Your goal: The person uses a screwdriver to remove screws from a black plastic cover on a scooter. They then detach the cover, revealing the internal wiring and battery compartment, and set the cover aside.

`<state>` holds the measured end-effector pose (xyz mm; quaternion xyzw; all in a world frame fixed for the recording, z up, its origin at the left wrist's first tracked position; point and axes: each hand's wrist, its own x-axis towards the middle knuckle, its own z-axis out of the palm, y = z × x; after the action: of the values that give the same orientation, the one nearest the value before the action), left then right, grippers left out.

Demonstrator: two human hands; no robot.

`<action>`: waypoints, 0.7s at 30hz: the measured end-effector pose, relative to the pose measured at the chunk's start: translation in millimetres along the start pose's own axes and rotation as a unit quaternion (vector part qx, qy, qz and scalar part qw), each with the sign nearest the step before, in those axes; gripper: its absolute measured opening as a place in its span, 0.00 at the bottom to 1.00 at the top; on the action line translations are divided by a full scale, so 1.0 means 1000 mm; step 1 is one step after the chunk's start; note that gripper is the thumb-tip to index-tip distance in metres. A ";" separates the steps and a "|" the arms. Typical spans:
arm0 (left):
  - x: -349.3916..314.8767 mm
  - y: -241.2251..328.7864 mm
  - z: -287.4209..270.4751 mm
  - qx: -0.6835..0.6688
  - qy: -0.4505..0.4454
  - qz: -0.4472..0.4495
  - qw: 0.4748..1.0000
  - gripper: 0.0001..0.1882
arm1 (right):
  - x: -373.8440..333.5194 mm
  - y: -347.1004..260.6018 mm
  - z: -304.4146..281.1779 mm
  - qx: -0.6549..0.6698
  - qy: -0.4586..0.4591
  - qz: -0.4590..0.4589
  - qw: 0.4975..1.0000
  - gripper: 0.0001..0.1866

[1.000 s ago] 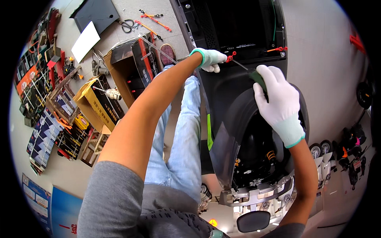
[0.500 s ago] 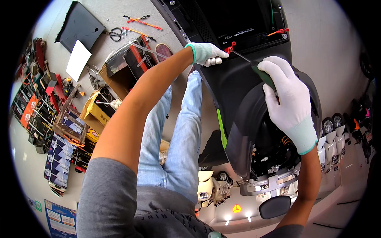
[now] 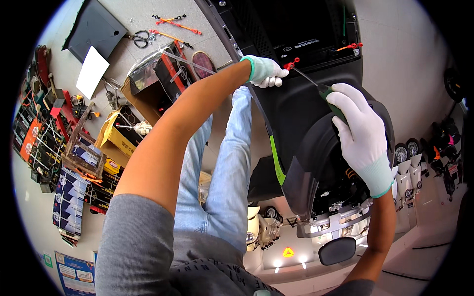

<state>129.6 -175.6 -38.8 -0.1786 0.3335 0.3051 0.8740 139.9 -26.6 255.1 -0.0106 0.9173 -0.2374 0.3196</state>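
My gloved right hand (image 3: 364,133) grips the dark green handle of a screwdriver (image 3: 329,98). The screwdriver's thin shaft slants up and left, its tip at a small red connector piece (image 3: 292,64). My gloved left hand (image 3: 266,74) has its fingers closed, thumb and forefinger pinching beside that red piece; what lies inside the fist is hidden. Both hands are over the black body panel (image 3: 291,106) of a scooter, next to its open black compartment (image 3: 301,32). An orange cable with red ends (image 3: 349,47) lies at the compartment's right side.
Several orange and black cables (image 3: 177,24), black-handled scissors (image 3: 140,39) and a dark plastic panel (image 3: 96,32) lie on the floor at the upper left. An open cardboard box (image 3: 136,98) stands near my legs. A mirror (image 3: 337,251) and several parked scooters (image 3: 407,182) are at the right.
The view has shifted slightly. Both hands keep their grips, with the screwdriver tip still at the red piece; the right hand appears a little lower.
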 end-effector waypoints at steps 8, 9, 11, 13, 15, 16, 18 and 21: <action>-0.044 0.007 -0.025 -0.135 0.107 0.139 0.975 0.11 | -0.010 -0.001 0.017 0.029 0.056 0.069 0.996 0.17; -0.050 0.011 -0.023 -0.100 0.124 0.131 0.978 0.12 | -0.008 -0.003 0.019 0.038 0.067 0.083 0.994 0.17; -0.053 0.009 -0.016 0.057 0.168 0.136 0.975 0.14 | -0.006 -0.011 0.019 0.057 0.059 0.098 0.992 0.16; -0.041 0.005 -0.001 0.302 0.208 0.155 0.917 0.17 | -0.003 -0.013 0.018 0.071 0.074 0.098 0.990 0.16; -0.028 0.000 0.016 0.149 0.171 0.126 0.966 0.21 | -0.002 -0.010 0.014 0.080 0.075 0.095 0.989 0.15; -0.022 0.000 0.023 0.110 0.122 0.093 0.982 0.22 | -0.003 -0.011 0.013 0.094 0.068 0.111 0.987 0.15; -0.013 0.001 0.025 0.024 0.086 0.034 0.995 0.22 | -0.004 -0.011 0.009 0.108 0.056 0.134 0.984 0.15; -0.001 -0.010 0.016 -0.058 0.035 0.041 0.997 0.21 | -0.001 -0.013 0.009 0.110 0.058 0.125 0.984 0.15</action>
<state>143.1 -175.6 -25.8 -0.2254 0.3525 0.3529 0.8369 144.2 -41.4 255.4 0.1531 0.8966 -0.2958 0.2919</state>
